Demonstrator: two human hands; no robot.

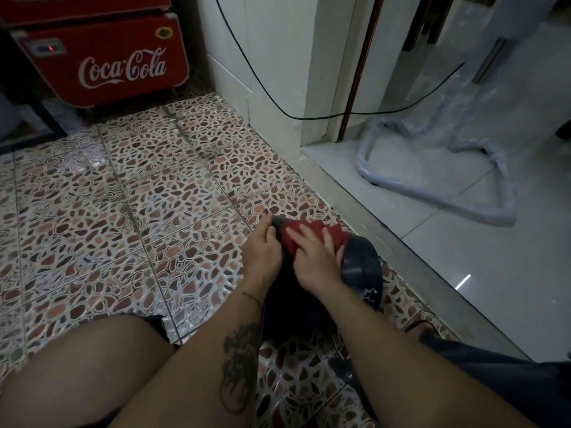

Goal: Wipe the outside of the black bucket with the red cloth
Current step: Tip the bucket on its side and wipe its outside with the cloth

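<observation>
The black bucket [361, 267] lies on its side on the patterned floor, its open mouth turned right toward the step. The red cloth [309, 236] is draped over the bucket's upper side. My right hand [312, 257] presses flat on the cloth, fingers spread. My left hand [262, 248] grips the bucket's bottom end at the left, thumb over its edge. Most of the bucket's body is hidden under my hands and forearms.
A red Coca-Cola cooler [102, 57] stands at the far left. A raised grey step [401, 239] runs along the right, with a plastic-wrapped metal frame [438, 193] on the pale tiles beyond. A black cable [278, 103] hangs by the white wall. My knees fill the foreground.
</observation>
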